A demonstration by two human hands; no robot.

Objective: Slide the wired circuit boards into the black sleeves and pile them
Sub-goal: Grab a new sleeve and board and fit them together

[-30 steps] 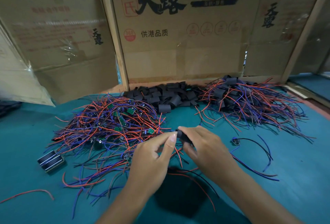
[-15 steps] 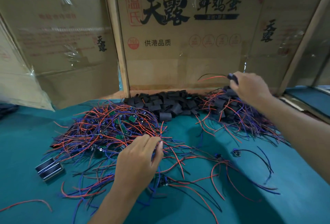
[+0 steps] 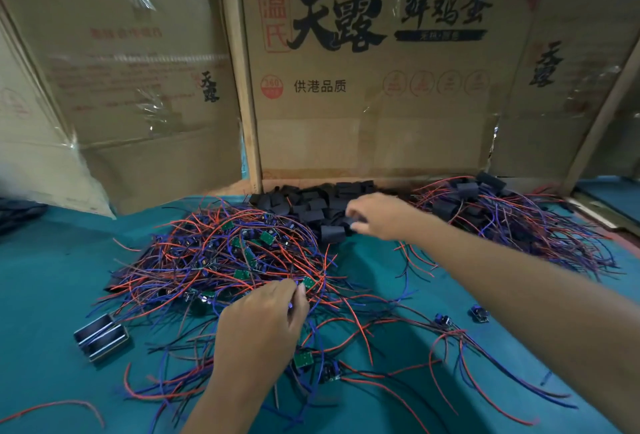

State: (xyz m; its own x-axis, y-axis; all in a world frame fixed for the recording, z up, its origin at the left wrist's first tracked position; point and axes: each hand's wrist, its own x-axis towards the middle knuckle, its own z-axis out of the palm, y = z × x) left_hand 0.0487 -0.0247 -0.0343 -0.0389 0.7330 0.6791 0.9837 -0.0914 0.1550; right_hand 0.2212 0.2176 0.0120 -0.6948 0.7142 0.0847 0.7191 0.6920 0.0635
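A tangled heap of wired circuit boards point(image 3: 235, 253), small green boards with red and purple leads, lies left of centre on the teal table. My left hand point(image 3: 263, 326) rests at its near edge, fingertips curled and pinching leads of one wired board. Behind the heap sits a pile of loose black sleeves point(image 3: 311, 205). My right hand point(image 3: 381, 215), blurred, reaches into that pile and pinches a black sleeve point(image 3: 353, 220) between thumb and fingers. At the far right lies the pile of sleeved boards point(image 3: 485, 219) with wires fanning out.
Cardboard boxes point(image 3: 363, 104) wall off the back of the table. A small metal block point(image 3: 100, 336) lies at the left. Two loose boards point(image 3: 479, 314) and stray wires point(image 3: 398, 357) lie near my right forearm. A wooden post point(image 3: 599, 122) stands at the right.
My right hand left the sleeved board on the right pile and swung left to the black sleeves. My left hand went from the shared piece to the near edge of the wire heap.
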